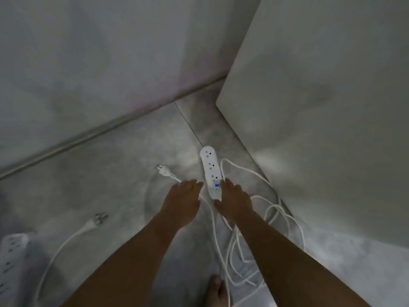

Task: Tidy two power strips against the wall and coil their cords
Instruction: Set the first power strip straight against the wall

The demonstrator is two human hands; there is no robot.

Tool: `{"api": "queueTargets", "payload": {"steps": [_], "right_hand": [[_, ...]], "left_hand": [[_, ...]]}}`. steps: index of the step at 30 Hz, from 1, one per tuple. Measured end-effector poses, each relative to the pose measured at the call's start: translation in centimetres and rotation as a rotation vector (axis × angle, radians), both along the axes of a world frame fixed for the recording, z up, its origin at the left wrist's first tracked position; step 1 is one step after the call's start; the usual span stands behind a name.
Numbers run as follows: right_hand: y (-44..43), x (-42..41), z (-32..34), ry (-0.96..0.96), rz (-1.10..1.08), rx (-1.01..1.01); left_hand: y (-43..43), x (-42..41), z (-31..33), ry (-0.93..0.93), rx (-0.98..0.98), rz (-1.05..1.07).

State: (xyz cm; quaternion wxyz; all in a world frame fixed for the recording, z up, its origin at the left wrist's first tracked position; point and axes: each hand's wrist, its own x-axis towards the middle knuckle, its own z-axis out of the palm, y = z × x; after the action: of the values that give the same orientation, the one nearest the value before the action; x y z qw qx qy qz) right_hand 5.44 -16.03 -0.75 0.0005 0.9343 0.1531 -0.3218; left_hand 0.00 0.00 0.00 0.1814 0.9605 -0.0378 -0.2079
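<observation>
A white power strip [209, 167] lies on the grey floor, pointing toward the corner. Its cord [274, 214] sprawls in loose loops to the right and below, and its plug [164, 171] lies to the left. My right hand [235, 199] hovers with straight fingers over the strip's near end, beside the switch. My left hand [183, 200] reaches out flat just left of the strip, above the cord near the plug. A second power strip [10, 260] lies at the far left edge, its cord [58, 249] curving to a plug [100, 218].
The wall [93, 63] and its skirting run diagonally across the top left. A pale cabinet side [321, 107] closes off the right. A bare foot [215, 289] stands at the bottom centre, among the cord loops.
</observation>
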Motion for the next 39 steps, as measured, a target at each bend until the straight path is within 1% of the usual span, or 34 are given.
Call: {"api": "queueTargets", "payload": {"steps": [1,3,6,7,10,14,16,18,21,23,25,27,29,35,37,39], "right_hand": [[0.3,-0.1,-1.5,-0.043,-0.039,0.023],[0.8,-0.5,-4.5,-0.164,-0.194,0.103],[1.4,-1.7,-7.4,-0.265,-0.447,0.200],[1.3,-1.9,-8.0,-0.283,-0.482,0.204],[1.4,-1.8,-8.7,-0.278,-0.494,0.226],[3.5,-1.0,-6.8,-0.308,-0.430,0.351],[5.4,-0.4,-5.1,-0.317,-0.374,0.430],[7.7,0.7,-3.2,-0.313,-0.279,0.503],[11.6,1.9,0.5,-0.334,-0.099,0.583],[14.1,2.7,3.4,-0.419,0.113,0.625],[16.0,3.7,5.9,-0.498,0.335,0.628],[17.2,4.2,7.8,-0.501,0.493,0.527],[17.8,5.0,8.7,-0.526,0.582,0.447],[18.1,6.6,10.1,-0.659,0.772,0.338],[18.9,7.7,11.5,-0.730,0.852,0.324],[19.9,8.9,13.5,-0.845,0.935,0.309]], "left_hand": [[-0.2,1.5,-1.9,-0.054,0.022,-0.030],[-0.6,4.6,-4.9,-0.133,0.097,-0.099],[-1.2,8.2,-7.9,-0.155,0.211,-0.258],[-1.2,8.8,-8.7,-0.163,0.243,-0.285],[-0.5,9.8,-9.5,-0.198,0.271,-0.300],[2.9,10.8,-7.4,-0.340,0.350,-0.337],[5.7,11.0,-5.2,-0.370,0.424,-0.326],[8.7,11.0,-2.1,-0.341,0.503,-0.252],[13.0,9.4,3.3,-0.297,0.604,-0.043],[15.8,7.3,6.7,-0.293,0.620,0.141],[18.0,4.6,9.2,-0.278,0.596,0.301],[19.3,2.1,10.3,-0.252,0.555,0.363],[19.9,0.8,10.3,-0.286,0.513,0.384],[19.4,-0.1,9.2,-0.397,0.369,0.506],[19.7,-0.1,8.8,-0.425,0.306,0.542],[20.0,-0.2,8.6,-0.446,0.254,0.531]]}}
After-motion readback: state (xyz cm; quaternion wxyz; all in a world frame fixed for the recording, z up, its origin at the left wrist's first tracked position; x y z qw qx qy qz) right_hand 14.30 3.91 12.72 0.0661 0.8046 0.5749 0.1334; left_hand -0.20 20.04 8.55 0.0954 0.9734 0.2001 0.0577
